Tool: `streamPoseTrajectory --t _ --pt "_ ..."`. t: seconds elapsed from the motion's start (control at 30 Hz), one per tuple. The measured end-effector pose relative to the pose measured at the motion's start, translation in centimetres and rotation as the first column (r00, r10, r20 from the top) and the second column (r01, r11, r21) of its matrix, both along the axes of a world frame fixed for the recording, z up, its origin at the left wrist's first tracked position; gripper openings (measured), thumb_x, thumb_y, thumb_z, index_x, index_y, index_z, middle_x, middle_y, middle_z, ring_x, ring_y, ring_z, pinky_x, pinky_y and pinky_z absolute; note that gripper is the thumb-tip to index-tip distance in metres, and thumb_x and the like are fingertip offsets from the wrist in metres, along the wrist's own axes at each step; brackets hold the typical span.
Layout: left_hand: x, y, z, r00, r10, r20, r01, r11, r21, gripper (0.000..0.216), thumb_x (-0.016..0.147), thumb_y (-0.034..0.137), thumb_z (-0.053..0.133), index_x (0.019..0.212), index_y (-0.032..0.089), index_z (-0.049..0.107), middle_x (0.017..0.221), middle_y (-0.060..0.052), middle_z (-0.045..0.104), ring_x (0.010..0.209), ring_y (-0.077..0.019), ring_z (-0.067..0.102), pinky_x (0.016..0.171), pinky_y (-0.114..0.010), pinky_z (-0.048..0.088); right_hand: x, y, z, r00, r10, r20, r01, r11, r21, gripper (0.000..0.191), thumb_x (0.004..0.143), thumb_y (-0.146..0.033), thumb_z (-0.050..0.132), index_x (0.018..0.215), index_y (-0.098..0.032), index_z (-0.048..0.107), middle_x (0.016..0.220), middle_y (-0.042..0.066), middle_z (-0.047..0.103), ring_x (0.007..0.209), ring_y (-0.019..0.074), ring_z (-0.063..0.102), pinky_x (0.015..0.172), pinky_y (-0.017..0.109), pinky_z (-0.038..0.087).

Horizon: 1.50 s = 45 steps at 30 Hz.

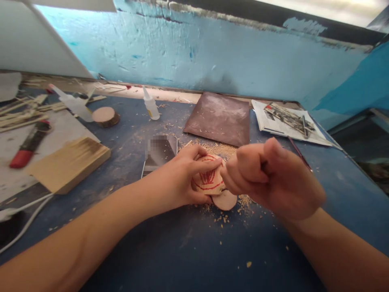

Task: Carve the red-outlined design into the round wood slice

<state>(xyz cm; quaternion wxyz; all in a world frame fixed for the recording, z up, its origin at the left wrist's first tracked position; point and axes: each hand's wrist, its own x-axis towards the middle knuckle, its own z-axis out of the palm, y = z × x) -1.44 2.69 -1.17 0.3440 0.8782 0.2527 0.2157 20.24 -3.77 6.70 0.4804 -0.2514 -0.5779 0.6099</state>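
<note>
A pale piece of wood [216,184] bears a red drawing of a circle with petal-like lines inside. My left hand [187,174] grips it from the left, thumb lying over the top and fingers round its edges. A small round wood slice [226,200] lies partly under its near edge. Close by on the right, my right hand [267,174] is curled into a fist beside the drawn piece. Whatever that fist may hold is hidden by the fingers. Wood shavings [247,202] are scattered around both pieces on the blue table [194,255].
Beyond my left hand lies a phone [161,152]. A dark square sheet [219,117] and papers with sticks [291,121] are farther back. Leftward are a wood block [69,164], a red-and-black tool [30,144], a bark-edged slice [105,117], glue bottles [151,106] and a white cable [28,227].
</note>
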Motion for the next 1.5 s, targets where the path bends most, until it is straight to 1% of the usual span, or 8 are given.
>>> streamPoseTrajectory --t 0.23,0.43,0.57,0.77,1.03,1.1,1.33,1.5 --pt "-0.1 0.0 -0.5 1.0 0.014 0.012 -0.014 1.0 0.003 0.058 0.075 0.032 0.103 0.13 0.034 0.085 0.137 -0.007 0.059 0.13 -0.0332 0.063 0.119 -0.052 0.055 -0.9 -1.5 0.3 0.985 -0.17 0.007 0.17 0.985 -0.006 0.077 0.118 -0.064 0.05 0.056 -0.022 0.033 0.053 -0.004 0.031 0.047 0.0113 0.028 0.048 0.035 0.028" --pt "0.2 -0.2 1.3 0.998 -0.015 -0.053 0.012 0.999 -0.053 0.046 0.079 0.027 0.101 0.123 0.03 0.087 0.136 -0.008 0.057 0.133 -0.0339 0.062 0.119 -0.052 0.055 -1.6 -1.4 -1.5 0.972 -0.213 -0.102 0.221 0.973 0.074 0.069 0.114 -0.058 0.067 0.061 -0.022 0.042 0.055 -0.007 0.029 0.047 0.0096 0.027 0.048 0.032 0.03" --pt "0.4 -0.2 1.7 0.998 -0.009 -0.06 0.007 0.999 -0.034 0.033 0.077 0.025 0.101 0.107 0.027 0.087 0.134 -0.009 0.058 0.134 -0.0374 0.06 0.12 -0.057 0.054 -2.3 -0.8 -1.7 0.981 -0.185 -0.061 0.19 0.978 0.085 0.065 0.118 -0.049 0.059 0.059 -0.023 0.048 0.055 -0.006 0.026 0.046 0.0105 0.021 0.047 0.033 0.027" --pt "0.6 0.0 1.5 0.997 -0.013 -0.077 0.012 1.0 -0.018 0.043 0.076 0.028 0.1 0.118 0.03 0.088 0.134 -0.01 0.057 0.131 -0.0386 0.061 0.119 -0.06 0.052 -2.1 1.5 -1.7 0.98 -0.085 -0.179 0.081 0.996 -0.029 0.068 0.115 -0.051 0.061 0.058 -0.025 0.035 0.051 -0.008 0.02 0.039 0.0088 0.016 0.036 0.028 0.019" --pt "0.4 -0.2 1.5 1.0 0.017 -0.024 -0.019 0.996 -0.082 0.051 0.079 0.027 0.098 0.128 0.032 0.084 0.13 -0.005 0.058 0.13 -0.033 0.061 0.123 -0.053 0.053 -1.5 0.1 -3.9 0.998 0.006 -0.07 0.005 0.988 0.155 0.057 0.118 -0.043 0.058 0.066 -0.022 0.046 0.06 -0.006 0.032 0.048 0.0093 0.026 0.045 0.027 0.026" --pt "0.3 -0.1 1.3 0.999 -0.001 -0.053 -0.003 0.998 -0.069 0.045 0.08 0.027 0.098 0.122 0.032 0.086 0.132 -0.006 0.057 0.132 -0.0332 0.061 0.122 -0.052 0.054 -1.4 0.3 -3.5 0.991 0.013 -0.131 0.004 0.992 0.122 0.061 0.119 -0.045 0.056 0.064 -0.023 0.042 0.056 -0.007 0.029 0.045 0.0082 0.024 0.043 0.025 0.026" --pt "0.1 0.2 -0.4 1.0 0.021 0.01 -0.021 0.999 0.041 0.068 0.072 0.035 0.107 0.136 0.033 0.083 0.137 -0.008 0.059 0.131 -0.0328 0.063 0.118 -0.05 0.056 -0.2 0.2 -0.7 0.989 -0.043 -0.138 0.045 0.999 0.012 0.066 0.119 -0.051 0.048 0.062 -0.023 0.03 0.054 -0.006 0.024 0.044 0.0098 0.022 0.043 0.029 0.026" --pt "0.2 0.1 0.5 0.999 0.02 -0.031 -0.02 1.0 0.006 0.063 0.073 0.03 0.106 0.131 0.031 0.084 0.137 -0.009 0.059 0.132 -0.0339 0.063 0.119 -0.052 0.056 -0.5 -0.8 -1.0 0.99 -0.11 -0.084 0.114 0.993 0.036 0.069 0.117 -0.054 0.059 0.061 -0.023 0.034 0.055 -0.006 0.026 0.044 0.0099 0.021 0.044 0.032 0.025"
